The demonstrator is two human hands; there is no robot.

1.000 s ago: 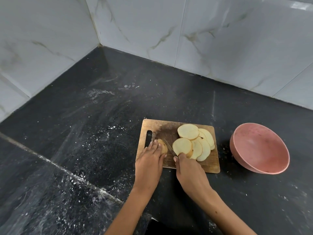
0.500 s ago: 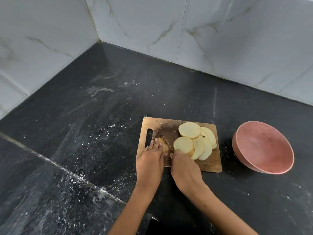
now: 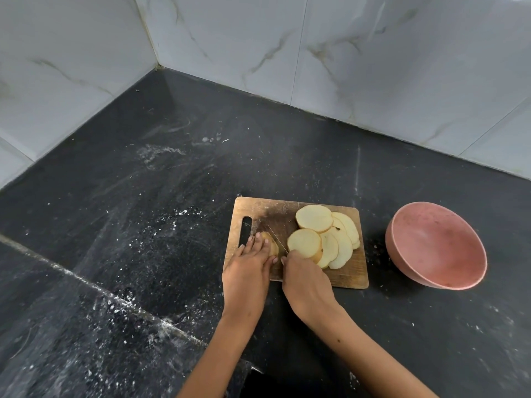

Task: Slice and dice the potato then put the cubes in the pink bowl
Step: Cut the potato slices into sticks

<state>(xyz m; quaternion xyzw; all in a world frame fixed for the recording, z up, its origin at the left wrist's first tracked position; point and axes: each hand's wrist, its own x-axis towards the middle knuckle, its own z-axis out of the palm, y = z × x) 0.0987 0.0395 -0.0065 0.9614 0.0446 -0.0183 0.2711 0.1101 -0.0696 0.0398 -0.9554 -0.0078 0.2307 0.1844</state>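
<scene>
Both hands work at the near-left corner of the cutting board point(image 3: 349, 278). Left hand point(image 3: 248, 270) lays its straight fingers over the last potato end point(image 3: 271, 244), pinning it so it cannot roll. Right hand point(image 3: 306, 281) is clamped on the knife point(image 3: 277, 237), whose handle is hidden in the fist; only a thin blade edge shows. Cut slices point(image 3: 324, 238) overlap toward the board's right edge, clear of the blade. No cubes yet; the pink bowl point(image 3: 436, 248) waits beside it.

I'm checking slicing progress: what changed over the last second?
The right hand has drawn the knife back toward the left hand, closing the gap. The left hand still presses the potato end. Slices, board and pink bowl unchanged.
</scene>
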